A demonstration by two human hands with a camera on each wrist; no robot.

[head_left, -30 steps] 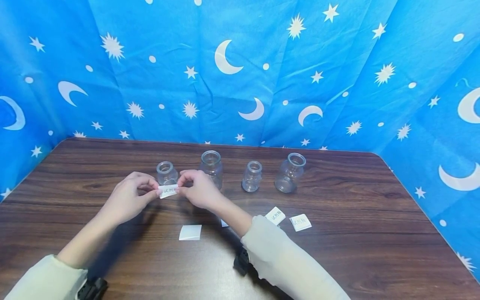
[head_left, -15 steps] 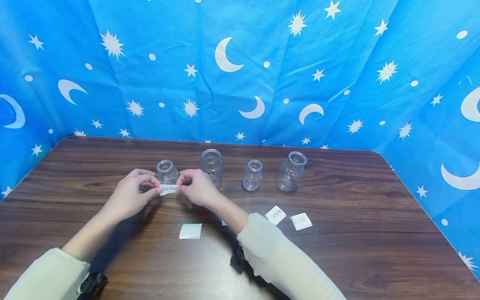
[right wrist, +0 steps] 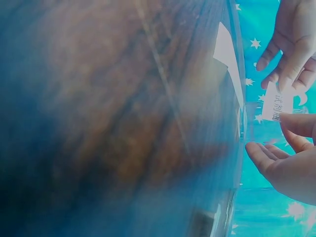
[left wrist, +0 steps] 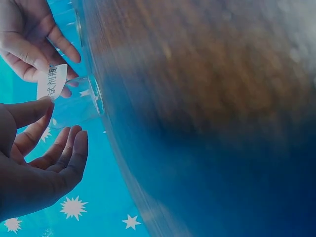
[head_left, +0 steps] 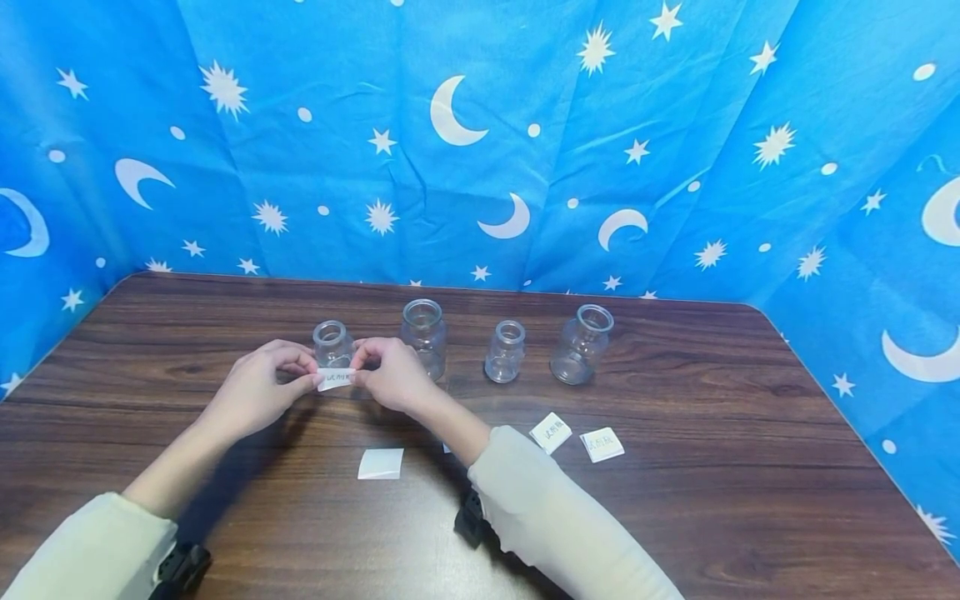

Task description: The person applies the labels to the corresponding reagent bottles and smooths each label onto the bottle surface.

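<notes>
Over the table, the left hand and right hand are close together. Before the leftmost jar, they pinch opposite ends of the label; whether it touches the jar is hard to tell.

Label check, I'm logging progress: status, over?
Left hand, right hand pinching label at opposite ends. Held in front of leftmost jar, contact unclear. No obstruction visible.
</notes>
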